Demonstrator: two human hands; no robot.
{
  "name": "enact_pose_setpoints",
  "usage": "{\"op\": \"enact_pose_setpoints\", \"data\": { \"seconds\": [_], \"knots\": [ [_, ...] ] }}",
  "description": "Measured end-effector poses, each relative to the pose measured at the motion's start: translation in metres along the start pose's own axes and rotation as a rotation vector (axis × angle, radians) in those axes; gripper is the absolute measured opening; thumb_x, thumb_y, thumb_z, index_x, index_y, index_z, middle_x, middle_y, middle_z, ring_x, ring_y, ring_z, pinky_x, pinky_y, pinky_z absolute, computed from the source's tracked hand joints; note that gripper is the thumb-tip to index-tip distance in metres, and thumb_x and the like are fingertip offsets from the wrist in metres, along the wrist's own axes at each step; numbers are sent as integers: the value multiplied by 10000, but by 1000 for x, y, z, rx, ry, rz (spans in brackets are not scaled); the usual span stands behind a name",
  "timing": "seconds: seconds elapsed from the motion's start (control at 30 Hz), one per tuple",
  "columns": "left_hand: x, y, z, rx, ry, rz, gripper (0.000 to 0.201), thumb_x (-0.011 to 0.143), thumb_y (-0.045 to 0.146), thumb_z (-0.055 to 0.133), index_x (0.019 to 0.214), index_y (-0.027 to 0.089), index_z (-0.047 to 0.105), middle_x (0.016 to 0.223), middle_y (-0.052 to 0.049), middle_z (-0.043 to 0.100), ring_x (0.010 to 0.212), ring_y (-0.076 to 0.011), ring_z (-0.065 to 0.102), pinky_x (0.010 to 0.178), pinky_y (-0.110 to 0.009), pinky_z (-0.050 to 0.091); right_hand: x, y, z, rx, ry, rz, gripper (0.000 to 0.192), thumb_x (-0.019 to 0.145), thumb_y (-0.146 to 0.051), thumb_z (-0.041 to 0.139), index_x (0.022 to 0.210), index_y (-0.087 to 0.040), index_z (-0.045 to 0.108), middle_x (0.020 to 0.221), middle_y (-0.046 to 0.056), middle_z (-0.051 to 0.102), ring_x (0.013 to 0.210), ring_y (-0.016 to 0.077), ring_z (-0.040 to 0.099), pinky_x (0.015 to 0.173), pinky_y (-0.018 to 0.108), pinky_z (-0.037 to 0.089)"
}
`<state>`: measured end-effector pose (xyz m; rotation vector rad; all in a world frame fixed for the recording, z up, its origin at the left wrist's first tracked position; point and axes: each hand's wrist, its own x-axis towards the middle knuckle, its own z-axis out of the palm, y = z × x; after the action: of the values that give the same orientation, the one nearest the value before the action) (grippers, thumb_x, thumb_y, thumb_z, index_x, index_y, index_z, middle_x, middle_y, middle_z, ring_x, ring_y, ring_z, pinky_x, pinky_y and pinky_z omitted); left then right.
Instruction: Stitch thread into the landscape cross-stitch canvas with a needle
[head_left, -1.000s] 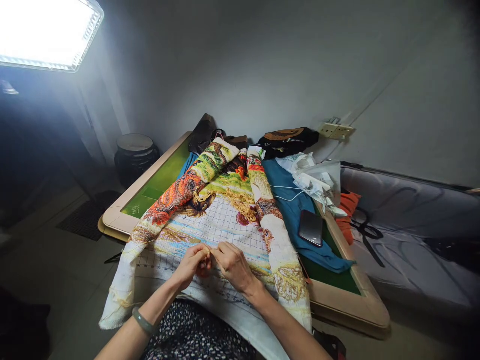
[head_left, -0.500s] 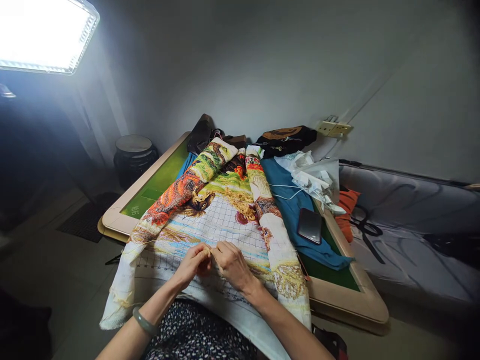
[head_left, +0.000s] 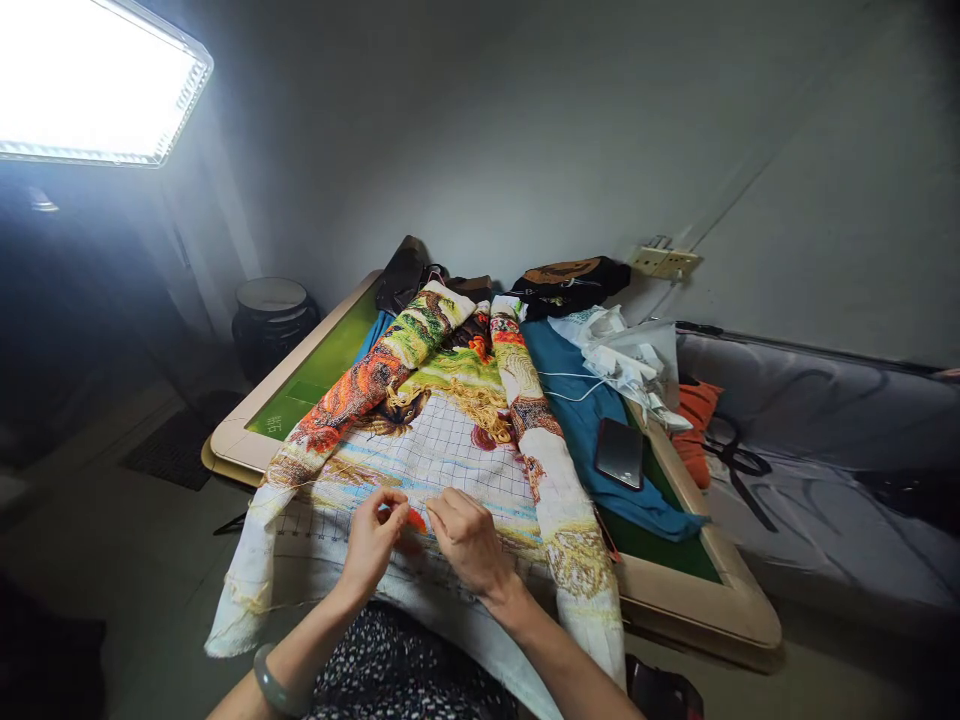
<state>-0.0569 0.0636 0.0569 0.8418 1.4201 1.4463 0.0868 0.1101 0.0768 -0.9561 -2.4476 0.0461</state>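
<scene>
A large cross-stitch canvas (head_left: 457,450) lies in front of me, with its stitched sides rolled inward and a printed grid in the middle. Over its near part, my left hand (head_left: 375,540) has thumb and fingers pinched together; whatever is in the pinch is too small to make out. My right hand (head_left: 469,545), a short gap away, is closed too, and its fingertips hide what they hold. A blurred orange-red spot (head_left: 415,520) shows beside the left fingers; I cannot tell what it is. Loose yellowish threads (head_left: 484,405) lie on the canvas's far part.
Under the canvas is a green-topped table (head_left: 742,615) with a pale frame. To the right lie a blue cloth (head_left: 577,400), a phone (head_left: 619,453) and white plastic bags (head_left: 637,365). A bright lamp (head_left: 97,80) hangs at upper left; a stool (head_left: 274,320) stands below.
My hands were touching at the fingertips and have now drawn apart a little. The left one moved leftward. The orange-red spot now shows between them. The view shifted slightly.
</scene>
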Motion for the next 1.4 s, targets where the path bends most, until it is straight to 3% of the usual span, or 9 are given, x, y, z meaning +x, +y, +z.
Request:
{"op": "enact_pose_setpoints", "data": {
  "seconds": [0.1, 0.2, 0.5, 0.77, 0.9, 1.03, 1.13, 1.2, 1.4],
  "knots": [
    [-8, 2, 6, -130, -49, -152, 259, 682, 396, 671, 714, 150, 596, 487, 59, 423, 427, -71, 331, 417, -205, 231, 0, -6, 3, -7, 12, 3, 215, 872, -79, 512, 704, -171, 610, 669, 9, 537, 640, 137, 492, 594, 256, 303],
    [-11, 3, 10, -218, -56, -205, 279, 656, 405, 696, 692, 143, 607, 450, 64, 406, 418, -63, 313, 416, -204, 210, -1, -11, 6, -17, 19, 4, 216, 867, -89, 522, 684, -172, 601, 662, 9, 538, 634, 139, 496, 585, 261, 295],
    [-11, 2, 11, -322, -14, -272, 265, 598, 362, 739, 703, 145, 630, 456, 67, 422, 419, -60, 334, 429, -203, 214, -1, -15, 10, -69, 19, 29, 218, 847, -86, 519, 653, -169, 578, 645, 14, 549, 607, 137, 492, 577, 269, 271],
    [-11, 4, 13, -344, 39, -248, 235, 583, 329, 718, 641, 139, 593, 466, 67, 413, 420, -53, 316, 420, -199, 205, 0, -19, 14, -23, 54, 45, 227, 818, -64, 509, 629, -173, 571, 623, 3, 542, 582, 127, 491, 558, 265, 278],
    [-9, -1, 10, -256, 62, -165, 189, 623, 293, 680, 680, 151, 570, 543, 52, 469, 444, -62, 356, 429, -198, 252, 1, -16, 14, 80, 13, 86, 237, 833, -60, 491, 655, -177, 596, 647, -1, 571, 589, 114, 520, 550, 231, 315],
    [1, -9, 0, -63, 119, 48, 266, 646, 162, 621, 905, 189, 566, 784, 14, 572, 492, -69, 411, 486, -208, 345, 3, -9, 16, 189, -8, 136, 233, 842, -66, 492, 692, -182, 629, 674, 0, 605, 615, 117, 558, 575, 215, 369],
    [12, -8, -8, 179, -3, 250, 443, 676, 89, 561, 1094, 233, 582, 1157, -61, 553, 569, -76, 464, 636, -256, 434, 5, -4, 17, 243, -5, 150, 235, 839, -74, 492, 680, -182, 628, 658, -3, 603, 605, 119, 554, 578, 215, 386],
    [17, -5, -12, 316, -113, 315, 455, 684, 60, 534, 1092, 245, 613, 1275, -76, 499, 589, -82, 472, 705, -284, 443, 6, -2, 17, 273, 1, 158, 238, 837, -78, 488, 671, -183, 624, 649, -6, 598, 597, 120, 548, 576, 216, 389],
    [18, -9, -22, 605, -169, 414, 217, 734, 139, 587, 892, 247, 689, 1037, -54, 573, 602, -121, 497, 638, -276, 406, 4, 7, 16, 358, 57, 255, 195, 832, -97, 504, 721, -176, 642, 692, 14, 622, 636, 139, 565, 602, 230, 410]
  ]
}}
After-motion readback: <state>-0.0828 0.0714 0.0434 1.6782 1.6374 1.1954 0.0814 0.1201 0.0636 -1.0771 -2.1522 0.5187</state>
